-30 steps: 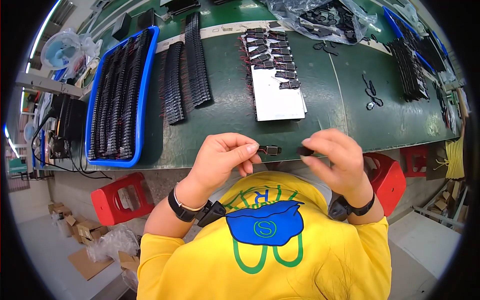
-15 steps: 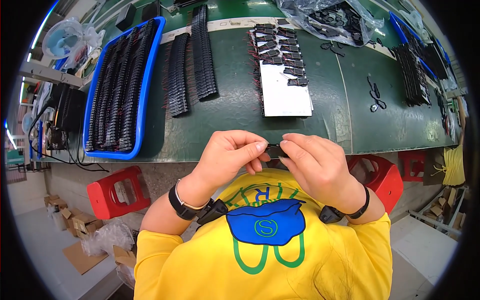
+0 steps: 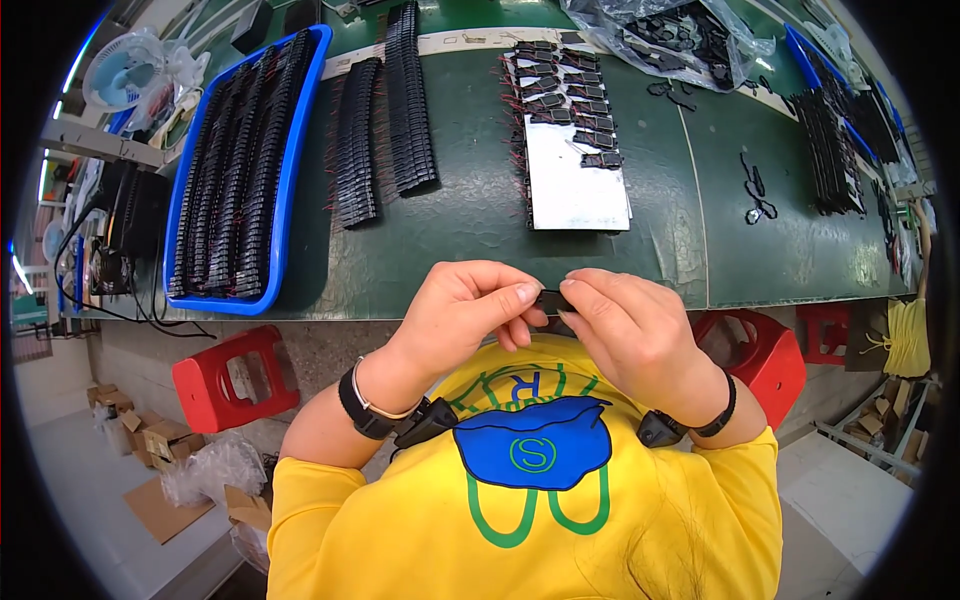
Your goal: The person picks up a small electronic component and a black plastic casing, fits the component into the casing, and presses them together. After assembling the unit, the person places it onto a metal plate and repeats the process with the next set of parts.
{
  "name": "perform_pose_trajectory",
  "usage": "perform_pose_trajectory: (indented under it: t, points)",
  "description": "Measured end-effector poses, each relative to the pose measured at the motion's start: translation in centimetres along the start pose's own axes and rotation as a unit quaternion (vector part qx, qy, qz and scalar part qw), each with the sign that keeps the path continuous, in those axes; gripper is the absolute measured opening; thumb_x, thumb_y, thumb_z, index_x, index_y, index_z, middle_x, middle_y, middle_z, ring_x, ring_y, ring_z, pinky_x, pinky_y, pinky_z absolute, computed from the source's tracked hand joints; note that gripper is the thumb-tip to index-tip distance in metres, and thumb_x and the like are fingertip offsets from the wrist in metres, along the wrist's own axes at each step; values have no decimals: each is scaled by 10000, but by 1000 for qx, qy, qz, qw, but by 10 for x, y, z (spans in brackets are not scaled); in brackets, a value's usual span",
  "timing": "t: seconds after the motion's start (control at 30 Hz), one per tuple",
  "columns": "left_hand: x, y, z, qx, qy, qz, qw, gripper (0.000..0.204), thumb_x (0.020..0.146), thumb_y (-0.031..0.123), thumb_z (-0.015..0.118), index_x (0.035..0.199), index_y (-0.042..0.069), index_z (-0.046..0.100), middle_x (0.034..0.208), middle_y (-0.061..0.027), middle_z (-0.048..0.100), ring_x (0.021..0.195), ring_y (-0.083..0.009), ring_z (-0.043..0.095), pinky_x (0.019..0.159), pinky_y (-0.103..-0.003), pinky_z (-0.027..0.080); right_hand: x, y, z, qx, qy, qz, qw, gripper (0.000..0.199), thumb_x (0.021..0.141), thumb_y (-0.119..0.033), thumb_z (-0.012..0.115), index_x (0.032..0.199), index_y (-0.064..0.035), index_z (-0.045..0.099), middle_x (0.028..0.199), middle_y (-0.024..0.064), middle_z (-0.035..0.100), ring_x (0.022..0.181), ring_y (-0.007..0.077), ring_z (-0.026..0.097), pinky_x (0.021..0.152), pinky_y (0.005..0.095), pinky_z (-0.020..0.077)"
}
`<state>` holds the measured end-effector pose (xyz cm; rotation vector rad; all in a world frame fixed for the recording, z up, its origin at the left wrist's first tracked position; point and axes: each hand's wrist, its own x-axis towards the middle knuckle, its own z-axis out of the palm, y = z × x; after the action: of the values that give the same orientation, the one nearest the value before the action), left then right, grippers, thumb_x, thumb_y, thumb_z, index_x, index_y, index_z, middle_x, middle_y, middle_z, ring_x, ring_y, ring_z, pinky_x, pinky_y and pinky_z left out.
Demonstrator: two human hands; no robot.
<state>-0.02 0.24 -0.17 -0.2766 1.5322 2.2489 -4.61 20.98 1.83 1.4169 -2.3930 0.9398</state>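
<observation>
Left hand [image 3: 465,310] and right hand [image 3: 630,325] met at the near edge of the green surface [image 3: 470,220], both pinched on a small black part [image 3: 553,299] held between their fingertips. White board [image 3: 575,185] with similar parts lay just beyond; blue tray [image 3: 290,170] sat far left.

A factory assembly bench [image 3: 470,230] with a blue tray [image 3: 290,170] of black parts [image 3: 230,170]
</observation>
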Motion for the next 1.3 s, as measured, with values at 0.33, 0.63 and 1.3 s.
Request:
perform_pose_trajectory:
  t: [0.33, 0.63, 1.3]
  points:
    - [-6, 3, 5, 34, -5, 22, 999, 115, 889, 67, 631, 960, -23, 643, 815, -95, 689, 647, -97, 641, 593, -218, 530, -4, -1, 3, 3, 1, -4, 1000, 336, 679, 25, 724, 990, 44, 600, 924, 166, 637, 778, 315, 652, 651, 358, 547]
    - [-12, -4, 8, 177, 36, 183, 966, 114, 819, -16, 687, 922, -20, 639, 777, -53, 660, 664, -86, 628, 599, -198, 512, -1, 5, 5, 114, 88, -2, 990, 369, 684, -3, 751, 1024, 30, 612, 916, 166, 646, 712, 299, 646, 615, 335, 533]
    - [1, -6, 2, 408, 11, 467, 784, 168, 766, 20, 718, 915, 19, 640, 797, -113, 669, 644, -239, 643, 562, -282, 482, -7, 22, 18, 219, 99, -36, 970, 205, 707, -17, 758, 872, 1, 637, 759, 116, 645, 626, 261, 634, 535, 327, 505]
